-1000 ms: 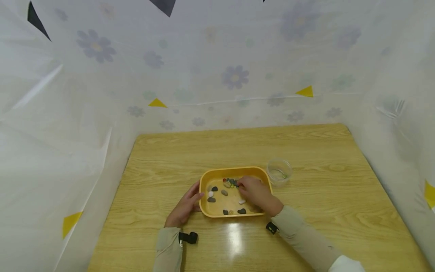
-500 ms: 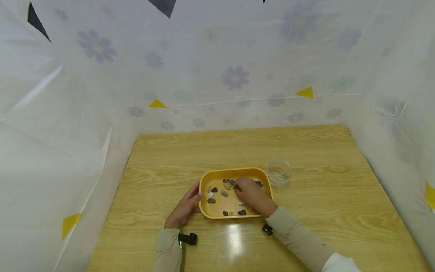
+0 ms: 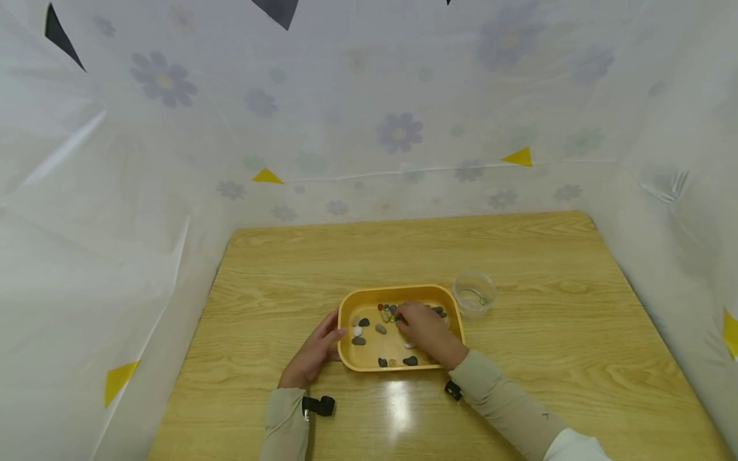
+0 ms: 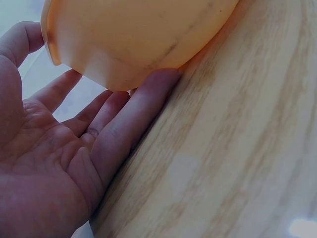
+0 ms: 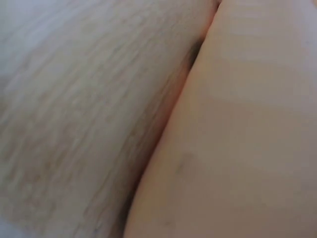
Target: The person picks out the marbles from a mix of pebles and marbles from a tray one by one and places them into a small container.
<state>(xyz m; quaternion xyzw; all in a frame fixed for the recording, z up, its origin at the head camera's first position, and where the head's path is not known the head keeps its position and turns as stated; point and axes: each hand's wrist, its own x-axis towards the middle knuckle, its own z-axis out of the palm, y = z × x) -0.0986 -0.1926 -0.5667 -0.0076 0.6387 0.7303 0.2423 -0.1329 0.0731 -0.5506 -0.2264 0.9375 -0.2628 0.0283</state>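
Note:
A yellow plastic tray (image 3: 370, 353) holds several pebbles and a small cluster of glass marbles (image 3: 387, 308). My left hand (image 3: 311, 353) grips the tray's left end. In the left wrist view its thumb reaches the rim and the fingers lie along the outer wall and low by the table. My right hand (image 3: 427, 330) reaches over the front right side into the tray, fingers curled and fingertips bunched at the marbles. They pinch a small dark piece, mostly hidden by the fingers. The right wrist view shows just the tray wall (image 5: 237, 148) and tabletop.
A clear round container (image 3: 473, 312) with a small greenish marble inside stands by the tray's back right corner. Inside the tray, a white stone (image 3: 358, 331) and dark pebbles (image 3: 410, 361) lie near the edges. A wood-grain table (image 3: 288, 269) extends to white sheeting (image 3: 346, 128).
My right hand has shifted slightly left inside the tray, uncovering dark pebbles at its right side. Over the last half second it stays nearly still. The left hand holds its place.

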